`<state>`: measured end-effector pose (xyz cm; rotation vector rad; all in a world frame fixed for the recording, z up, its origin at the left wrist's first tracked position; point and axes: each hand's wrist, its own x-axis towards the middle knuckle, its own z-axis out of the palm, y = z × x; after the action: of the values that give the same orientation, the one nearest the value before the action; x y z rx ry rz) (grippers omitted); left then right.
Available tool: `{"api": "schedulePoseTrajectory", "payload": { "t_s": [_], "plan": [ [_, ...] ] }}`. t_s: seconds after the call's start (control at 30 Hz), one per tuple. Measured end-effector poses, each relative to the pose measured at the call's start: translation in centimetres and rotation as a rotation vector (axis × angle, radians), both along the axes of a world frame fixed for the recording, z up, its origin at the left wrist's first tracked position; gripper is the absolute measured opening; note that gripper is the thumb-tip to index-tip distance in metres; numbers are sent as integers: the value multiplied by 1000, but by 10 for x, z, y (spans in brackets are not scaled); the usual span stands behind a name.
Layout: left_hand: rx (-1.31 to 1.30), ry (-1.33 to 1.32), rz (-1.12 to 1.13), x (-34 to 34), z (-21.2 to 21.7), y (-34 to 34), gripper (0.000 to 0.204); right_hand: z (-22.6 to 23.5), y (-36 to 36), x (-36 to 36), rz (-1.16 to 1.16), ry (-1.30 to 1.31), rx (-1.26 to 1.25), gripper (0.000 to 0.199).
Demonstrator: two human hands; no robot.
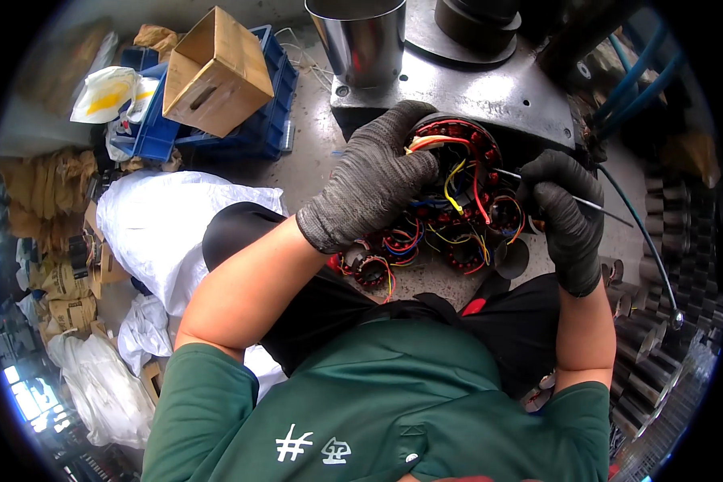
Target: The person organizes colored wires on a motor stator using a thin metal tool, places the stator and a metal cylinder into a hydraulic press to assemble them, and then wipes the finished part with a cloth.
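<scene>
My left hand (368,183), in a dark grey knitted glove, is closed round the left side of a motor stator (485,147), a ring with red windings. Yellow, red, blue and whitish wire leads hang across its opening. In my right hand (569,217), gloved alike, is a thin metal rod (610,212). One end of the rod reaches to the stator's right side; whether it touches is too small to tell. Smaller wound stators (372,271) with coloured leads lie below, between my legs.
Ahead stands a metal machine base (458,84) bearing a shiny metal cylinder (361,40) and a dark round block (475,24). At left are a cardboard box (221,76) on blue crates (277,104) and a white sack (177,221). Stacked metal cylinders (639,337) line the right.
</scene>
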<state>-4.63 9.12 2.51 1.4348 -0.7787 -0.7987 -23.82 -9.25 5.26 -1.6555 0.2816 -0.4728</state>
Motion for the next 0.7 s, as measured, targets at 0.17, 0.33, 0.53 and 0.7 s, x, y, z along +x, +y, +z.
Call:
{"api": "schedulePoseTrajectory", "payload": {
  "t_s": [0.17, 0.33, 0.53, 0.7],
  "plan": [
    [68, 35, -90, -3, 9, 1, 58, 3, 12, 13, 52, 84, -463, 14],
    [56, -73, -80, -2, 3, -4, 57, -1, 11, 20, 111, -58, -839, 13],
    [143, -144, -81, 2, 6, -3, 51, -1, 11, 3, -213, -325, -109, 19],
    [139, 98, -195, 2, 16, -3, 62, -23, 4, 21, 49, 144, -84, 44]
  ]
}}
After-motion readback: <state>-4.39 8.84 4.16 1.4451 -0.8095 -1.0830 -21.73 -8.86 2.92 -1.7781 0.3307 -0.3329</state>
